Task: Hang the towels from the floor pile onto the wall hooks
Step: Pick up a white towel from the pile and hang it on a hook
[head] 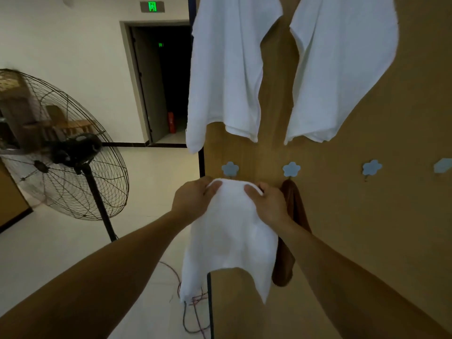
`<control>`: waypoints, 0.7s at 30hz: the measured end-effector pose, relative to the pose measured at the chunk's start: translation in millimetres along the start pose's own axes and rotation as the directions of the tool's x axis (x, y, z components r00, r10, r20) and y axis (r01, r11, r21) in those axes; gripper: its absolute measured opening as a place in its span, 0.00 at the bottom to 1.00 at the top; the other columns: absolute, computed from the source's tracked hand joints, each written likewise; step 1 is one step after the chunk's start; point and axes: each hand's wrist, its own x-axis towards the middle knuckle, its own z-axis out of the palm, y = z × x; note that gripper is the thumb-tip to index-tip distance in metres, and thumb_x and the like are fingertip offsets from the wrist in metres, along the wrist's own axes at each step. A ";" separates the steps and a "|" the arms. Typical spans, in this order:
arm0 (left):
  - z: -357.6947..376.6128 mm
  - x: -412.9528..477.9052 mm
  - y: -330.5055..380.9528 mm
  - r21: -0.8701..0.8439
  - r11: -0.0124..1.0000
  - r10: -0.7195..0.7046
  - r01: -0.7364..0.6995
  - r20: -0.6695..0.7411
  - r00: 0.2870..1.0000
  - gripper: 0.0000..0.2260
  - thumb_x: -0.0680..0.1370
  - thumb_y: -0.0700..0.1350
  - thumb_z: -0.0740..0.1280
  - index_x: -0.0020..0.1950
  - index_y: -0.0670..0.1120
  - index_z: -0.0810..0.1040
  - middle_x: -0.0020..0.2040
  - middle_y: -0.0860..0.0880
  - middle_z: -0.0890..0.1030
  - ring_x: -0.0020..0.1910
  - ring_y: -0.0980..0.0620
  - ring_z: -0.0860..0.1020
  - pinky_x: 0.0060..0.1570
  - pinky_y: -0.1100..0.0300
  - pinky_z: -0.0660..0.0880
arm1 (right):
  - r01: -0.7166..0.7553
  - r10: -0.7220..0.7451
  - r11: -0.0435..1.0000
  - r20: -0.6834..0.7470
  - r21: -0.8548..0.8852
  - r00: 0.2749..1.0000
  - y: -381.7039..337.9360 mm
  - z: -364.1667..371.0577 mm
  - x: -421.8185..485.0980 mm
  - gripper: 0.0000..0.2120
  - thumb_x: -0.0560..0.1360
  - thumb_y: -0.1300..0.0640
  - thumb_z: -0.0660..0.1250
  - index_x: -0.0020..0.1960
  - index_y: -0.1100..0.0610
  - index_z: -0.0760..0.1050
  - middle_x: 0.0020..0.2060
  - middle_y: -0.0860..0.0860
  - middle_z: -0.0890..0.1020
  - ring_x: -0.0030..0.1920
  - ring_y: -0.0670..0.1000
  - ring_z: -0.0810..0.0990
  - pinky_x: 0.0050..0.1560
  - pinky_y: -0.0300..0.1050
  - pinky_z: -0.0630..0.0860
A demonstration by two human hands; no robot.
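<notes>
From my head view, the left grip (193,199) and the right grip (267,204) both pinch the top edge of a white towel (232,236), thumbs on the near face and fingers curled behind. I hold it up against the wooden wall panel (367,216), and the rest of it hangs down between my forearms. Its top edge sits just under the leftmost flower hook (230,168); I cannot tell whether it has caught on the hook.

Just right of my right grip, a brown towel (286,263) hangs from the second flower hook (291,169). Further right are a third hook (371,167) and a fourth hook (442,165), both bare.

Higher on the panel hang two more white towels, a left one (225,69) and a right one (342,69), their hooks out of view.

To the left stands a pedestal fan (61,148), with a dark doorway (168,81) beyond it. Loose cables (193,311) lie on the floor (151,179) near the panel's edge.
</notes>
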 end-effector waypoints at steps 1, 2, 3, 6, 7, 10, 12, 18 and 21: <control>3.1 11.8 -3.6 0.012 1.000 0.014 -0.014 -0.025 1.000 0.22 0.80 0.62 0.51 0.55 0.50 0.78 0.44 0.49 0.82 0.41 0.49 0.78 0.41 0.58 0.72 | 0.003 -0.003 1.000 -0.038 -0.003 0.999 -1.5 4.6 11.2 0.13 0.77 0.45 0.65 0.39 0.51 0.77 0.32 0.46 0.79 0.36 0.47 0.77 0.39 0.45 0.74; 7.3 21.4 -7.7 0.024 0.999 0.026 -0.025 -0.039 0.999 0.23 0.80 0.62 0.50 0.55 0.50 0.78 0.44 0.49 0.82 0.40 0.50 0.78 0.40 0.59 0.71 | 0.008 -0.009 1.000 -0.067 -0.019 0.998 -2.1 9.4 21.0 0.14 0.77 0.45 0.64 0.42 0.54 0.78 0.34 0.48 0.80 0.38 0.50 0.79 0.41 0.48 0.76; 12.8 28.7 -12.0 0.043 0.999 0.033 -0.031 -0.049 0.998 0.23 0.80 0.62 0.50 0.56 0.50 0.78 0.45 0.49 0.82 0.40 0.51 0.77 0.40 0.60 0.70 | 0.010 -0.015 0.999 -0.095 -0.048 0.995 -0.9 14.4 29.4 0.15 0.78 0.44 0.64 0.45 0.56 0.79 0.35 0.51 0.81 0.40 0.52 0.80 0.43 0.50 0.77; 30.5 45.1 -22.6 0.084 0.996 0.030 -0.027 -0.043 0.999 0.23 0.81 0.62 0.49 0.56 0.51 0.77 0.44 0.51 0.81 0.41 0.50 0.79 0.39 0.60 0.69 | -0.038 0.007 0.986 -0.188 -0.161 0.982 6.4 30.6 49.2 0.19 0.79 0.43 0.61 0.48 0.58 0.79 0.39 0.54 0.82 0.42 0.55 0.80 0.45 0.51 0.78; 35.0 49.3 -25.0 0.082 0.997 0.020 -0.017 -0.046 0.999 0.22 0.81 0.62 0.49 0.54 0.51 0.77 0.41 0.52 0.80 0.39 0.51 0.78 0.38 0.61 0.68 | -0.060 0.016 0.979 -0.218 -0.195 0.976 7.7 34.9 53.3 0.19 0.79 0.42 0.60 0.49 0.57 0.79 0.40 0.54 0.83 0.43 0.55 0.80 0.45 0.50 0.78; 49.5 57.8 -31.7 0.082 0.997 -0.006 0.013 -0.084 0.996 0.20 0.81 0.61 0.50 0.46 0.51 0.75 0.33 0.55 0.73 0.32 0.53 0.74 0.34 0.62 0.66 | -0.087 -0.005 0.952 -0.299 -0.294 0.954 15.5 47.8 61.5 0.19 0.79 0.40 0.59 0.48 0.54 0.79 0.40 0.52 0.83 0.42 0.54 0.80 0.41 0.46 0.76; 60.5 51.9 -34.4 0.113 0.991 -0.062 0.070 -0.079 0.995 0.18 0.81 0.61 0.51 0.42 0.51 0.71 0.29 0.57 0.68 0.30 0.53 0.71 0.32 0.61 0.64 | -0.122 0.013 0.933 -0.309 -0.339 0.951 21.6 53.7 59.1 0.20 0.77 0.38 0.60 0.43 0.53 0.78 0.37 0.51 0.82 0.39 0.53 0.80 0.37 0.43 0.74; 84.3 38.7 -21.6 -0.341 0.771 -0.455 0.538 0.297 0.840 0.22 0.75 0.63 0.63 0.46 0.44 0.79 0.40 0.50 0.79 0.46 0.47 0.80 0.47 0.56 0.76 | -0.374 0.377 0.926 -0.074 0.055 0.923 40.8 62.1 53.6 0.18 0.69 0.39 0.71 0.33 0.53 0.76 0.31 0.52 0.81 0.35 0.53 0.82 0.38 0.49 0.80; 98.7 31.4 17.7 -0.309 0.471 -0.794 0.826 0.259 0.550 0.40 0.62 0.79 0.51 0.57 0.51 0.77 0.53 0.54 0.77 0.58 0.51 0.73 0.61 0.54 0.61 | -0.501 0.500 0.839 0.061 0.213 0.864 42.9 65.4 51.4 0.23 0.63 0.36 0.74 0.43 0.55 0.79 0.42 0.52 0.82 0.45 0.54 0.82 0.55 0.52 0.78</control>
